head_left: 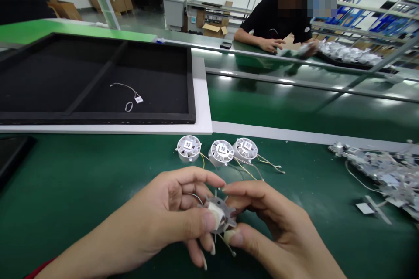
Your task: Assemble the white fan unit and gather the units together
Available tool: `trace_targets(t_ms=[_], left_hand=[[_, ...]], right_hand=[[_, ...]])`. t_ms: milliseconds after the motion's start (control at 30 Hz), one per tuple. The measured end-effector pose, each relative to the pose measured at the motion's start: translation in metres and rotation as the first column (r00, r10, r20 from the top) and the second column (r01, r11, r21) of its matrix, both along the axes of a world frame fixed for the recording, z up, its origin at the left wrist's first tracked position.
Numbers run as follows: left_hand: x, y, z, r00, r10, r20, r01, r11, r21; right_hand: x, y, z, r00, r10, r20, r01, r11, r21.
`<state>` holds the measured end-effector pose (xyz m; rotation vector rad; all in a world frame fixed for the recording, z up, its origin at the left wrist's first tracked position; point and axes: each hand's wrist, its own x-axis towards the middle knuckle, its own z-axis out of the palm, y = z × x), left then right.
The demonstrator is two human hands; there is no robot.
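Low over the green table, my left hand (176,213) grips a small grey finned part (224,213) with a white square on its face and thin wires trailing from it. The left thumb presses on that square. On the part's right side, my right hand (268,222) pinches its edge between thumb and fingers. Just beyond my hands stand three round white fan-like units, a left one (189,148), a middle one (221,152) and a right one (245,148), each with a printed label on top and thin wires running off.
A pile of grey finned parts (389,178) lies at the right, with a loose white square (365,208) beside it. A black divided tray (153,117) at the left holds a small wired piece (139,99). Across the bench sits a person (271,17) near another pile (350,52).
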<state>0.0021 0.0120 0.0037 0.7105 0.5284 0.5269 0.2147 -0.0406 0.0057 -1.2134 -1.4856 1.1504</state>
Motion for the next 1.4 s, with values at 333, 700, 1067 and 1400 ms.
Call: trace_targets(t_ms=[333,700,1067,1400], left_hand=[[-0.003,0.0,0.002,0.997,-0.036,-0.072,0.036,0.999,-0.001],[0.003,0.002,0.009,0.997,-0.032,-0.067,0.028,0.998,-0.055],[0.005,0.001,0.004,0.999,-0.017,-0.037,0.015,0.999,-0.032],[0.005,-0.004,0.002,0.998,-0.001,-0.058,0.003,0.999,0.041]], right_hand=[[0.006,-0.001,0.005,0.986,-0.037,0.161,0.019,0.994,0.11],[-0.002,0.004,0.002,0.912,-0.15,0.382,-0.113,0.802,0.586],[0.001,-0.003,0.006,0.97,-0.017,0.242,-0.031,0.98,0.195],[-0.003,0.0,-0.006,0.868,0.085,-0.489,-0.348,0.807,-0.477]])
